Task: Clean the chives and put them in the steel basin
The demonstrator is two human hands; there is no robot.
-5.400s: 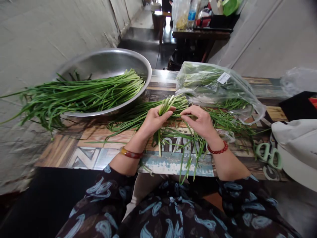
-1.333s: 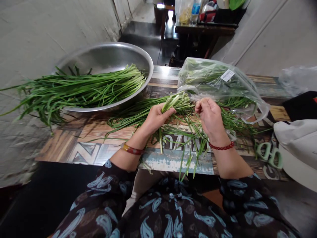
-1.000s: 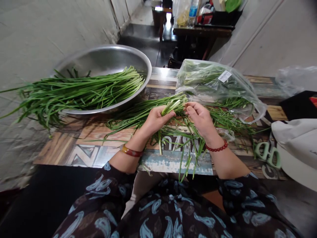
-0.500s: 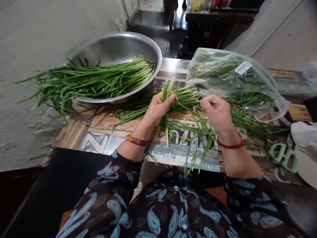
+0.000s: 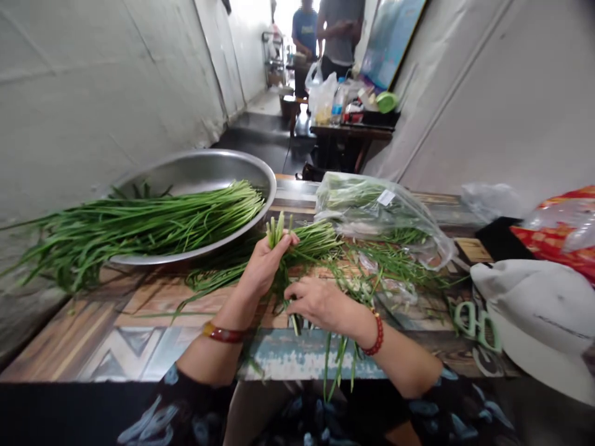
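Observation:
My left hand point(image 5: 269, 257) is closed round a small bunch of green chives point(image 5: 277, 229), pale cut ends pointing up and the leaves hanging below the fist. Just under it is my right hand point(image 5: 320, 301), its fingers loosely apart beside the hanging leaves; whether they touch is hard to make out. Behind my hands lies a pile of chives point(image 5: 318, 240) on the tabletop. A wide steel basin point(image 5: 272, 186) at the left carries a large heap of chives point(image 5: 186, 214), leaves trailing over its rim.
Right of centre, a clear plastic bag point(image 5: 418, 220) holds more greens, with loose scraps point(image 5: 390, 263) in front. Green-handled scissors point(image 5: 476, 325) and a white cap point(image 5: 534, 310) lie at the right. Two people point(image 5: 341, 31) stand beyond a far table point(image 5: 353, 131).
My right hand has moved left from the scraps to below my left hand, its fist loosening. The view has tilted up, showing the far room and people. My left hand still holds its bunch.

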